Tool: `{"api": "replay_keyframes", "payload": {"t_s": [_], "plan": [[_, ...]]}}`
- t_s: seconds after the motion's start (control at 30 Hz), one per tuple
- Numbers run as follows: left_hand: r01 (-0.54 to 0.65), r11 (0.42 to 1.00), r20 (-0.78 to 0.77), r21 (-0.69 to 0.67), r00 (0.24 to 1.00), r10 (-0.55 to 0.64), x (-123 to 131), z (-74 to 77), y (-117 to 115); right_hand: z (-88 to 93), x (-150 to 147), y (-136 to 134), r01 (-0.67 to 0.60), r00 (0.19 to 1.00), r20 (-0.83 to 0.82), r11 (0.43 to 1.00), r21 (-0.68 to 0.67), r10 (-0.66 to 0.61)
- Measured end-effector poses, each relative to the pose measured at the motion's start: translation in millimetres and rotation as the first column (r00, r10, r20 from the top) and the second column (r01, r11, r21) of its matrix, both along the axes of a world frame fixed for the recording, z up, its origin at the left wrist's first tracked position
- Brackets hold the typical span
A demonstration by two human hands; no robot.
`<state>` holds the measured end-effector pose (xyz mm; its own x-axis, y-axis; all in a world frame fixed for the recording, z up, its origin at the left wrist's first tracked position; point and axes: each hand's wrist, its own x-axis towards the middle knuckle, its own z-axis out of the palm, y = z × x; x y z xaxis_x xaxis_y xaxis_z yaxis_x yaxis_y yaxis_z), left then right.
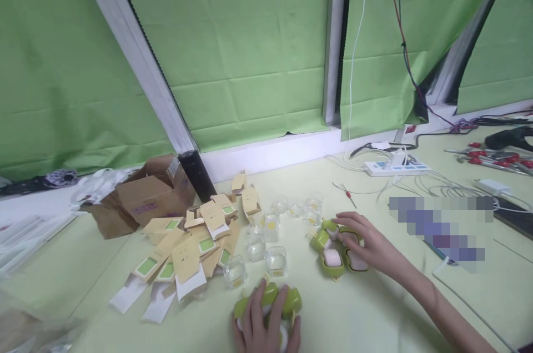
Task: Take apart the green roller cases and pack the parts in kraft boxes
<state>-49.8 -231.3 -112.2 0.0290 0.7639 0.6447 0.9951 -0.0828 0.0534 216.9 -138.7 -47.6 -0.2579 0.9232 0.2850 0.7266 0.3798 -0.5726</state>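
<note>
At the bottom middle, my left hand (262, 322) curls its fingers over a cluster of small green cases (291, 301) with pale insides and little loops. The fingers are wrapped round the group, and part of it is hidden beneath them. To the right, my right hand (360, 239) rests its outstretched fingers on the edge of a second cluster. There, an open green case (332, 264) shows a pale pink inside, and several others lie tight around it. Several clear plastic boxes (276, 261) stand between the clusters and a heap of cardboard sleeves.
Flattened tan sleeves (186, 258) with green windows are heaped to the left. Behind them are an open brown carton (145, 197) and a black cylinder (196, 175). A white power strip (395, 169), cables and red-tipped tools (491, 161) lie at the right.
</note>
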Motion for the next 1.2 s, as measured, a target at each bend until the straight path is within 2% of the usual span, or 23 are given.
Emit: {"api": "replay_keyframes", "payload": {"t_s": [0.17, 0.33, 0.43, 0.53, 0.6, 0.67, 0.8, 0.9, 1.1, 1.2], "plan": [[0.022, 1.0, 0.038, -0.014, 0.999, -0.021, -4.3, -3.0, 2.6, 9.8, -13.7, 25.2, -0.13, 0.989, 0.055, 0.988, -0.078, 0.134], [0.047, 0.999, 0.045, 0.014, 0.998, -0.048, -5.5, -6.7, 2.0, 17.2, -13.8, 44.0, -0.19, 0.977, 0.079, 0.974, -0.119, 0.2], [0.038, 0.999, 0.065, 0.033, 0.997, -0.041, -4.1, -8.3, 1.4, 26.1, -4.5, 42.6, -0.156, 0.985, 0.051, 0.981, -0.118, 0.163], [0.039, 0.999, 0.147, 0.023, 0.988, -0.042, -4.1, -10.2, 0.6, 30.7, 8.5, 28.6, -0.073, 0.997, 0.031, 0.99, -0.119, 0.077], [0.045, 0.999, 0.241, -0.001, 0.97, -0.044, -6.5, -10.5, 0.3, 25.4, 14.2, 14.6, -0.062, 0.997, 0.04, 0.99, -0.127, 0.068], [0.062, 0.998, 0.307, -0.021, 0.95, -0.052, -10.8, -9.5, -0.1, 12.4, 15.2, 0.1, -0.065, 0.995, 0.072, 0.992, -0.106, 0.073], [0.04, 0.998, 0.318, -0.044, 0.948, -0.024, -18.7, -3.9, -2.8, -22.1, 8.3, -22.6, 0.018, 0.992, 0.122, 1.0, 0.023, -0.021], [0.035, 0.998, 0.334, -0.054, 0.942, -0.015, -18.5, 0.6, -5.6, -38.3, 4.7, -31.3, 0.097, 0.988, 0.109, 0.992, 0.086, -0.106], [0.11, 0.994, 0.393, 0.028, 0.913, -0.112, -10.1, 3.8, -4.4, -49.7, 11.1, -35.8, 0.114, 0.991, 0.05, 0.984, 0.134, -0.122], [0.115, 0.991, 0.442, 0.071, 0.887, -0.134, -7.2, 4.3, -1.3, -49.7, 12.5, -41.8, 0.112, 0.992, 0.047, 0.989, 0.101, -0.117]]}}
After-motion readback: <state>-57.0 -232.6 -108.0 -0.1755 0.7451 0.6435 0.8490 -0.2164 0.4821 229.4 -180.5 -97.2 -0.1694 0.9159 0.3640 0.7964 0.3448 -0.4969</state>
